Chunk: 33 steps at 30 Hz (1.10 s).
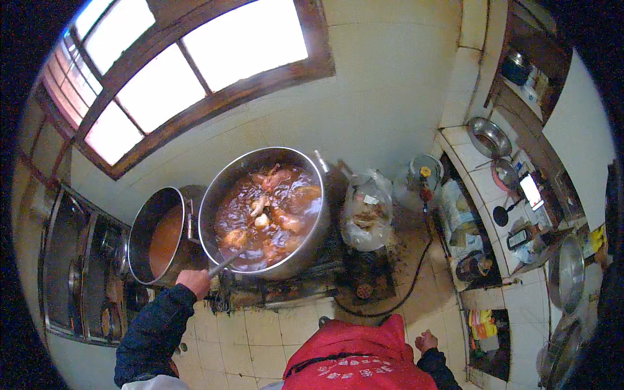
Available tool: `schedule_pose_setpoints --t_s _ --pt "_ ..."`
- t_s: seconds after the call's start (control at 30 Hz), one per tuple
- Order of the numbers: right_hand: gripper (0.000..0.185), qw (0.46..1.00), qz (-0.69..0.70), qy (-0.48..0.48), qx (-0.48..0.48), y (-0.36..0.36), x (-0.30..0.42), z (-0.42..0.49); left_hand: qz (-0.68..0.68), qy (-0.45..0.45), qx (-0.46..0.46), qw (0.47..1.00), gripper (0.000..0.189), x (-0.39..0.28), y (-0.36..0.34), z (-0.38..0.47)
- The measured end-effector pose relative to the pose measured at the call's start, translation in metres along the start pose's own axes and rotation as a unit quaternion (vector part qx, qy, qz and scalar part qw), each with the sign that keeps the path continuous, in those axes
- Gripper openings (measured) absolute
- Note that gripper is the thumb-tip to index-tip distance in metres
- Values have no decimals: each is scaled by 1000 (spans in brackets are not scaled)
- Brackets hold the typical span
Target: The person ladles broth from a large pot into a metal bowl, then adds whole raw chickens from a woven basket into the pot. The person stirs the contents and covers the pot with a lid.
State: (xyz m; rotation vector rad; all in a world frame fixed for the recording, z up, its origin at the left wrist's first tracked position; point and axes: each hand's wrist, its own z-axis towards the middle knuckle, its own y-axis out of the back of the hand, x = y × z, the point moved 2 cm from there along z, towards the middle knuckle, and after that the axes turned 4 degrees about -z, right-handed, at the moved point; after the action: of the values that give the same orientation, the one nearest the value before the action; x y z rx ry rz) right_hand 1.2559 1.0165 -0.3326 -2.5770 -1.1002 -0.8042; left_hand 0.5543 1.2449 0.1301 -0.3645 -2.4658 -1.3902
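My left hand (194, 283) grips the handle of a long utensil (225, 262) over the near left rim of a large metal pot (312, 246). The utensil's far end is hidden in the liquid. Bubbling reddish-brown broth (248, 195) fills much of the pot. Pieces of meat (287, 220), apparently poultry, show at its surface. A second deep metal pot (146, 265) stands left of the large one, holding a smoother reddish-brown liquid (165, 241). Low at the right, my right hand (427, 341) hangs beside the red apron (351, 341), fingers curled in, with nothing visible in it.
Right of the large pot is a clear plastic bag (366, 214) with brown contents. A gas cylinder (425, 170) stands in the corner, its black hose (414, 282) curving along the floor. The tiled counter (480, 195) at right bears metal bowls (489, 136) and a lit phone (531, 191).
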Motion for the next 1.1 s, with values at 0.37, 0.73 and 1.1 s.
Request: schedule_pose_setpoints --t_s 0.37,0.73,1.1 --pt "34 992 -107 18 69 -26 21 -11 -154 44 -65 985 30 13 -44 -99" --pt "34 996 -35 -70 37 -42 39 -49 -201 -6 -228 953 35 -2 -13 -19" --pt "32 938 182 -73 287 54 -26 -38 -112 -13 -231 966 34 -18 8 136"
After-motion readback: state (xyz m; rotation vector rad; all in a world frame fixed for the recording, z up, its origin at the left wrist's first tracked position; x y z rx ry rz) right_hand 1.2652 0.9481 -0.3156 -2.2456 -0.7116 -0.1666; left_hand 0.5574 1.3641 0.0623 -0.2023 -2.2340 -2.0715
